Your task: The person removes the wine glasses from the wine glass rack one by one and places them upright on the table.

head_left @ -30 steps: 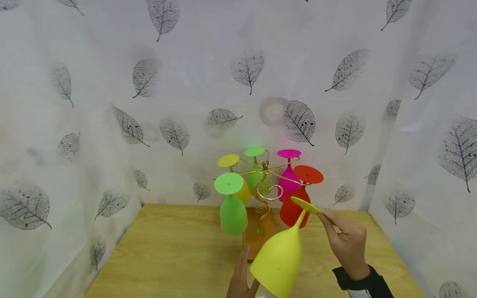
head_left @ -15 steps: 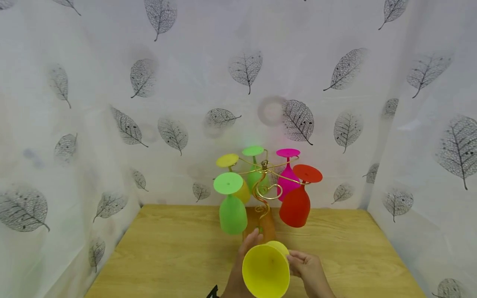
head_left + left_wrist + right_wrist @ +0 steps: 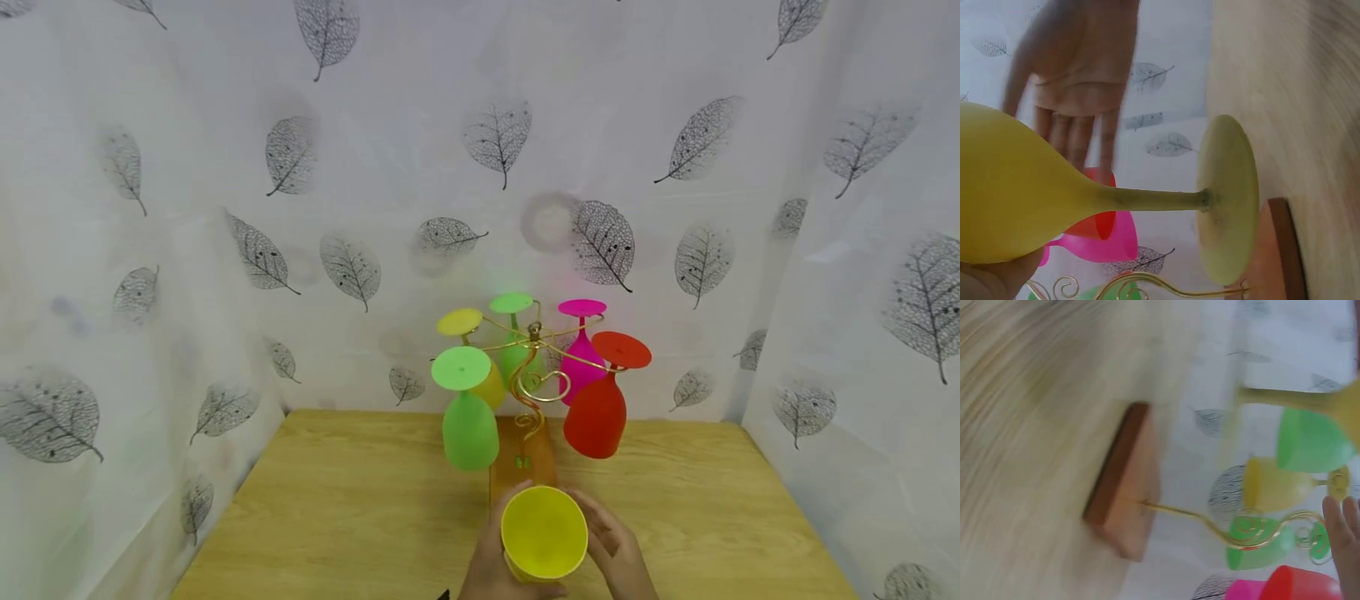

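Upright in front of the body is a yellow plastic goblet (image 3: 544, 533), its round mouth facing up toward the head camera. My left hand (image 3: 491, 554) grips it round the bowl. In the left wrist view the goblet's stem (image 3: 1154, 200) and round foot (image 3: 1229, 200) show whole, the foot toward the table. My right hand (image 3: 621, 550) is close at the goblet's right side; the left wrist view has its fingers (image 3: 1082, 134) nearly straight, reaching past the far side of the bowl without curling round it.
Behind stands a gold wire goblet rack (image 3: 534, 337) on a wooden base (image 3: 517, 479). Hung upside down from it are a red goblet (image 3: 597, 417), a magenta goblet (image 3: 581, 367), two green goblets, the nearer (image 3: 470, 429) at front left, and another yellow goblet (image 3: 461, 321). A leaf-print curtain (image 3: 420, 150) surrounds the wooden table (image 3: 360, 500).
The yellow goblet has been turned from mouth-down to mouth-up and drawn lower. The right hand has let go of its foot; the left hand now grips the bowl.
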`<state>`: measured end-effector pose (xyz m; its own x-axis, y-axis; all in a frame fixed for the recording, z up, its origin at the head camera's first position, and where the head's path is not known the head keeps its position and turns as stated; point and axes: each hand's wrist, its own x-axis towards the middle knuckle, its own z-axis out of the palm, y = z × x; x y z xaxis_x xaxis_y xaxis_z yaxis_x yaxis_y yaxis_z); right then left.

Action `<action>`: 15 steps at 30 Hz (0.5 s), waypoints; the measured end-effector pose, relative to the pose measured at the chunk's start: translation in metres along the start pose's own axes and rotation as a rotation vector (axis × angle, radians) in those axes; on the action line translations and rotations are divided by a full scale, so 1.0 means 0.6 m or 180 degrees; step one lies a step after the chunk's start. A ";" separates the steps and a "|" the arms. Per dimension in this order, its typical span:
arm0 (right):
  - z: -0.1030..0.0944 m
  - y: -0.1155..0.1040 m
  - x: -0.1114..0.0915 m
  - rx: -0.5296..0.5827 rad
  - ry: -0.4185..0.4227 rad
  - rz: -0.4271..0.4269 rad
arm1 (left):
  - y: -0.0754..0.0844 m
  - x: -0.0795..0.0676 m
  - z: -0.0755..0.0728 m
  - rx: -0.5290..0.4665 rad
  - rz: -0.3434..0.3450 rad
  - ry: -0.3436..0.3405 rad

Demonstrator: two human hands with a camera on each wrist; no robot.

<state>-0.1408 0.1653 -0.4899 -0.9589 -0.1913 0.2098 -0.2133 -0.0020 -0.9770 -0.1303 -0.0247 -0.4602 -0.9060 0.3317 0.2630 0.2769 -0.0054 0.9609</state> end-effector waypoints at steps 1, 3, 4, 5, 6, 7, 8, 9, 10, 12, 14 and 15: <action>-0.001 -0.008 -0.003 0.0157 -0.0168 -0.0271 | -0.004 0.001 0.001 0.0005 -0.0034 -0.0018; -0.003 -0.020 -0.006 0.0301 -0.0558 -0.0749 | -0.011 0.003 0.003 0.0011 -0.0106 -0.0066; -0.004 -0.025 -0.006 0.0315 -0.0697 -0.0881 | -0.014 0.005 0.003 0.0055 -0.0133 -0.0089; -0.004 -0.029 -0.006 0.0258 -0.0766 -0.0965 | -0.015 0.006 0.004 0.0062 -0.0201 -0.0100; -0.004 -0.032 -0.006 0.0193 -0.0797 -0.0938 | -0.016 0.006 0.005 0.0094 -0.0266 -0.0095; -0.003 -0.036 -0.007 0.0102 -0.0791 -0.0866 | -0.017 0.007 0.006 0.0060 -0.0311 -0.0116; -0.001 -0.040 -0.009 -0.0014 -0.0750 -0.0731 | -0.017 0.007 0.008 0.0048 -0.0351 -0.0143; 0.001 -0.045 -0.011 -0.0109 -0.0681 -0.0545 | -0.017 0.007 0.010 0.0046 -0.0371 -0.0165; 0.003 -0.049 -0.013 -0.0216 -0.0576 -0.0336 | -0.017 0.007 0.012 0.0010 -0.0406 -0.0198; 0.010 -0.059 -0.017 -0.0395 -0.0350 0.0132 | -0.018 0.006 0.014 -0.0078 -0.0486 -0.0262; 0.015 -0.066 -0.021 -0.0617 -0.0132 0.0466 | -0.025 0.005 0.016 -0.0044 -0.0487 -0.0325; 0.016 -0.069 -0.022 -0.0724 -0.0014 0.0591 | -0.029 0.005 0.016 0.0036 -0.0428 -0.0340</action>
<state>-0.1175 0.1586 -0.4525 -0.9847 -0.1721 0.0276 -0.0713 0.2533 -0.9648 -0.1348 -0.0148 -0.4770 -0.8961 0.4270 0.1208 0.1597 0.0562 0.9856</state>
